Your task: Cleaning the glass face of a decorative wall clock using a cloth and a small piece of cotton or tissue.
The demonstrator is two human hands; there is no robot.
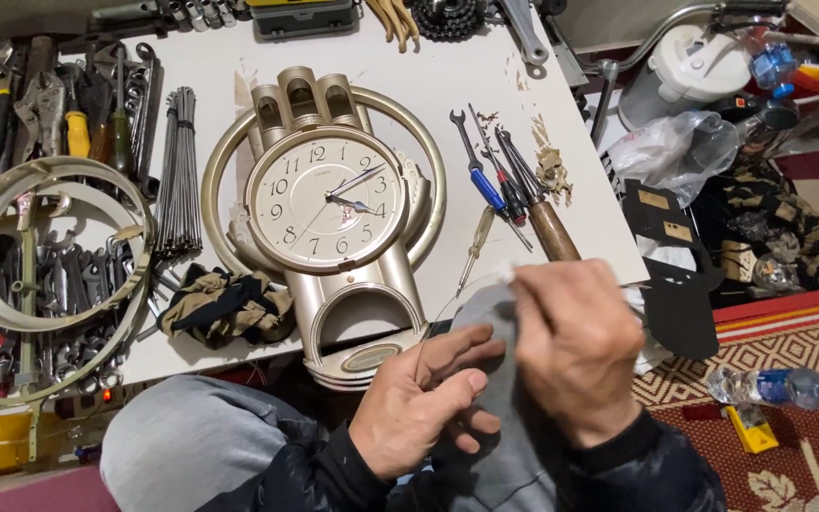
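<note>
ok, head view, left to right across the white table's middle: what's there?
Metal ring frame → bundle of thin metal rods → gold wall clock → blue-handled wrench → wooden-handled tool → clear plastic bag.

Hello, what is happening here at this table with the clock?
A person sits at a white table and works with both bare hands. The left hand supports a thin round clear pane wrapped in grey cloth, and the right hand presses on it from above. A gold wall clock lies face up on the table, with screwdrivers at its right, a crumpled rag at its left, and metal rings over wrenches.
</note>
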